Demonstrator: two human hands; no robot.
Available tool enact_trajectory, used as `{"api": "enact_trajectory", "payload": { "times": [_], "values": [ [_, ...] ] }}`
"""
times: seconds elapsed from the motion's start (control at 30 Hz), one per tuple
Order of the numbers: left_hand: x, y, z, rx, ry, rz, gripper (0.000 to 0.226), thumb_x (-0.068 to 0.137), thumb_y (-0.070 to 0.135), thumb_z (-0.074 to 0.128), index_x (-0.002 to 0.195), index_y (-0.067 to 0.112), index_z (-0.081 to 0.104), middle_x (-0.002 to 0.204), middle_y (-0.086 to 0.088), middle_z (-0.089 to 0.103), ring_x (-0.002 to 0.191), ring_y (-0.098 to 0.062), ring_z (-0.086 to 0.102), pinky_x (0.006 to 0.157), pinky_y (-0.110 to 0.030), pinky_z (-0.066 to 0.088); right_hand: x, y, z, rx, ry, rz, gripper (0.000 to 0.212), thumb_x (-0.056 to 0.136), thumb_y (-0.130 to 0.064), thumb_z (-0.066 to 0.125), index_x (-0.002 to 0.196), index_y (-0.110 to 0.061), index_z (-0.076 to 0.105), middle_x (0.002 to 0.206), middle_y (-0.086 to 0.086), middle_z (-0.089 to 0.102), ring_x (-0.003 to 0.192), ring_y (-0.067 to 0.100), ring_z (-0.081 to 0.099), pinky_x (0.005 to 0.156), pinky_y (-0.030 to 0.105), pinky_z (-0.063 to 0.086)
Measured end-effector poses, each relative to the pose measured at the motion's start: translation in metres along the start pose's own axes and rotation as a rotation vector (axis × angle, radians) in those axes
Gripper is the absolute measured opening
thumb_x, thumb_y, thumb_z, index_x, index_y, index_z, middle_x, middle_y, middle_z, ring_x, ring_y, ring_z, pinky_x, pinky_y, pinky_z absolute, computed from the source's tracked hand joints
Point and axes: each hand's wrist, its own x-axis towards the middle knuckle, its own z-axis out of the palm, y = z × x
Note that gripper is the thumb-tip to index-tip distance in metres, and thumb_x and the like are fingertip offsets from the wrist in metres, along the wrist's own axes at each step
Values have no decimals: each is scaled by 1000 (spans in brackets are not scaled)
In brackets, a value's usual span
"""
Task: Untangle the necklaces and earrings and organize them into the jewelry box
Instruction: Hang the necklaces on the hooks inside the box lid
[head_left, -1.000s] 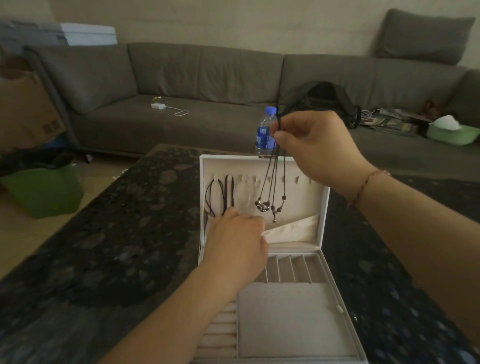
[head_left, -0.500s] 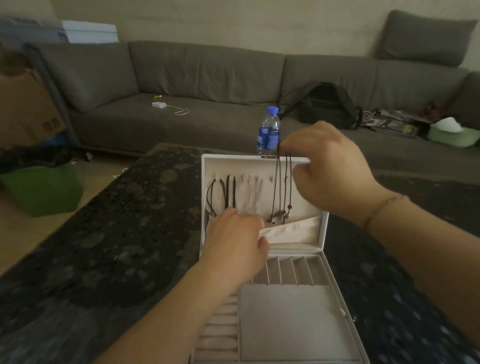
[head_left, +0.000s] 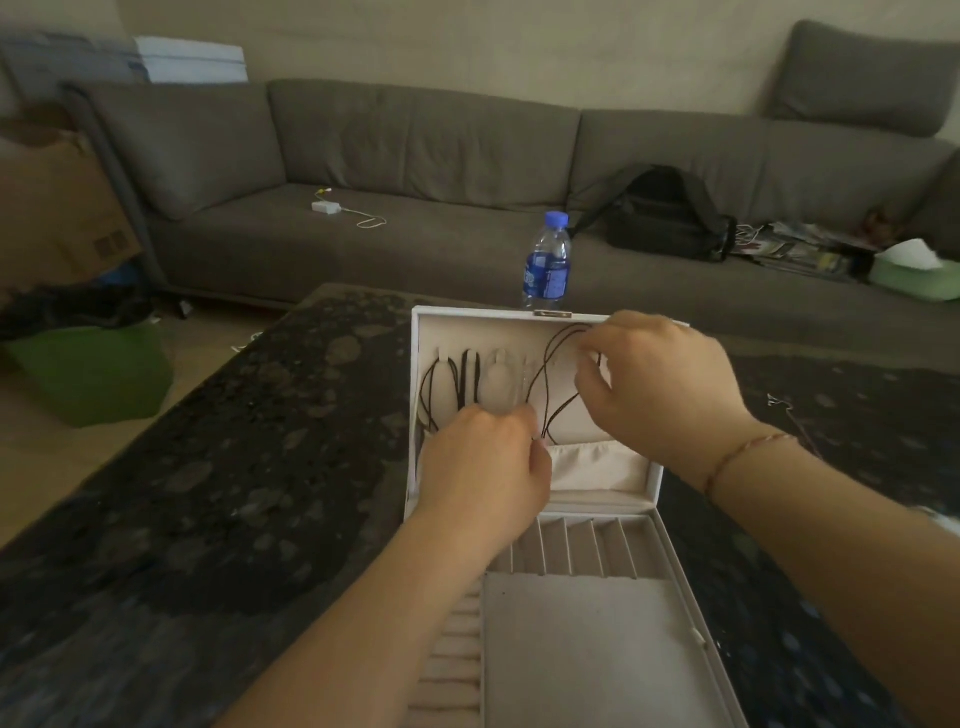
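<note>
Two hands work inside the jewelry box lid near the table's far edge: my right hand pinches the necklace cord toward a hook, while my left hand grips its lower end to keep it taut.

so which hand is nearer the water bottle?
Right. The right hand is at the open lid's top edge, just below the water bottle; the left hand sits lower, by the lid pocket.

Jewelry box on table; bottle behind it, sofa further back.
</note>
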Motion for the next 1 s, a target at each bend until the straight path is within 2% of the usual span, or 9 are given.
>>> {"api": "enact_trajectory", "payload": {
  "times": [0.13, 0.23, 0.33, 0.4, 0.5, 0.6, 0.77, 0.9, 1.0],
  "values": [
    [6, 2, -3, -103, 156, 56, 14, 95, 27, 57, 93, 20, 68, 79, 7, 65, 71, -12, 60, 60, -29, 51, 1, 2, 7, 47, -10, 36, 22, 96, -23, 49, 102, -20, 70, 98, -1, 64, 81, 22, 60, 66, 30, 50],
    [19, 2, -3, -242, 297, 51, 10, 94, 28, 65, 93, 18, 67, 63, 14, 51, 55, -7, 49, 53, -24, 43, 1, 4, 15, 80, 65, -6, 14, 90, -13, 62, 99, -15, 72, 96, 4, 67, 82, 27, 63, 64, 33, 52],
    [27, 7, -1, -284, 395, 39, 15, 92, 30, 69, 102, 19, 67, 59, 18, 39, 49, -3, 41, 52, -19, 37, -3, 9, 23, 155, 206, -94, 16, 80, -3, 72, 94, -11, 75, 87, 7, 71, 78, 29, 66, 56, 39, 56],
    [27, 12, -2, -286, 436, 41, 29, 91, 32, 70, 116, 18, 65, 68, 13, 50, 56, -3, 44, 58, -12, 35, -5, 12, 26, 227, 189, -176, 18, 82, -1, 70, 96, -11, 74, 88, 6, 72, 80, 27, 67, 61, 40, 58],
    [27, 14, -2, -264, 372, 32, 45, 93, 38, 65, 134, 19, 58, 91, 0, 69, 76, -13, 63, 69, -20, 47, -10, 16, 24, 384, 150, -206, 21, 87, 0, 65, 101, -13, 72, 91, 1, 72, 81, 14, 65, 73, 31, 57],
    [31, 10, 3, -231, 329, 40, 36, 97, 40, 60, 128, 21, 62, 95, 3, 71, 80, -15, 67, 67, -37, 58, -12, 17, 21, 571, 150, -64, 20, 92, -5, 61, 107, -17, 62, 88, -13, 65, 77, -6, 59, 70, 9, 49],
    [36, 5, 4, -170, 284, 53, 23, 100, 37, 54, 108, 21, 68, 91, 4, 70, 78, -16, 66, 65, -40, 56, -11, 21, 25, 641, 164, -2, 25, 94, -7, 57, 117, -18, 61, 92, -13, 65, 82, -7, 60, 75, 3, 44],
    [46, 2, 4, -152, 234, 101, 29, 100, 45, 49, 111, 25, 65, 91, 5, 72, 80, -17, 67, 64, -40, 56, -10, 28, 33, 588, 295, -31, 20, 90, -7, 65, 109, -11, 71, 90, -13, 63, 79, -10, 55, 80, 1, 43],
    [49, 1, 6, -121, 219, 141, 35, 100, 51, 45, 118, 27, 63, 93, 5, 72, 82, -19, 68, 64, -40, 56, -8, 32, 37, 578, 346, -79, 18, 88, -3, 67, 103, -9, 73, 85, -6, 66, 74, -1, 59, 80, 3, 45]
  ]
}}
